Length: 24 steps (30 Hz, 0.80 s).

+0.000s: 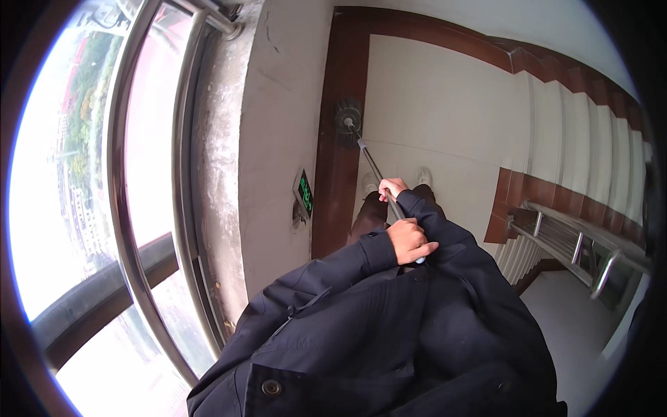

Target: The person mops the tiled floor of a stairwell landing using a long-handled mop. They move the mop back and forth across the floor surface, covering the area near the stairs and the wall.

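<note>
A long-handled mop with a dark, round, fringed head point(347, 112) rests on the dark reddish-brown floor border point(333, 208) beside the wall. Its metal pole point(376, 166) slants back towards my body. My left hand point(410, 241) wraps the pole near its top end, and the pale end cap point(420, 259) pokes out below the thumb. Farther down the pole, my right hand point(392, 188) grips it in front of my legs. Dark jacket sleeves cover both arms.
Cream floor tiles point(437, 94) lie ahead, with my shoes on them. Stairs point(573, 125) and a metal handrail point(568, 234) are to the right. On the left are window guard rails point(119, 172) and a lit green sign point(304, 193) low on the wall.
</note>
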Available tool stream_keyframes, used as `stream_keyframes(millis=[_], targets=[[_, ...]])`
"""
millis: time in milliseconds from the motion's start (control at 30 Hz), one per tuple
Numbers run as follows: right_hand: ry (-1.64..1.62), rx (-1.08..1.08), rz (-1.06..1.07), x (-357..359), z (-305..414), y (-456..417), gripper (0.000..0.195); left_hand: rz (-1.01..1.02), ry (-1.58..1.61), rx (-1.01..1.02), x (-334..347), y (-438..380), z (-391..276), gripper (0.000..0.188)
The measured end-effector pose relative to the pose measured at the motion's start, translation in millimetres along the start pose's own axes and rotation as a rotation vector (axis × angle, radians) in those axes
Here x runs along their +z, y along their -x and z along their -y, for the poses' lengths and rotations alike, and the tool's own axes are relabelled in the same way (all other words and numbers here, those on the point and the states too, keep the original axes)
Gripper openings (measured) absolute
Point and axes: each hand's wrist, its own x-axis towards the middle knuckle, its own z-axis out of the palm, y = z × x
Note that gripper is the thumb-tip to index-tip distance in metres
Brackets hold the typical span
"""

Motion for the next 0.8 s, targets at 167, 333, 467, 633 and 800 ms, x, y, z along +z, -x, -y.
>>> stream_keyframes(millis=[167, 333, 467, 633, 800], targets=[[-0.011, -0.128, -0.029, -44.0, 23.0, 48.5, 0.029, -0.114, -0.035, 0.310, -28.0, -40.7, -10.7, 0.021], [-0.058, -0.101, -0.290, -58.9, 16.9, 74.7, 0.027, -0.075, 0.205, 0.077, -36.1, -32.9, -8.6, 0.026], [0.368, -0.194, -0.251, -42.8, 6.2, 68.9, 0.034, -0.097, 0.210, 0.001, -22.8, -7.4, -11.1, 0.031], [0.882, -0.374, -0.160, 2.8, 11.8, 31.3, 0.041, -0.156, 0.155, -0.143, -43.8, 21.7, -23.9, 0.031], [0.908, -0.386, 0.050, 68.9, 35.2, -4.0, 0.023, -0.302, -0.070, -0.267, -36.7, 51.3, -6.3, 0.029]])
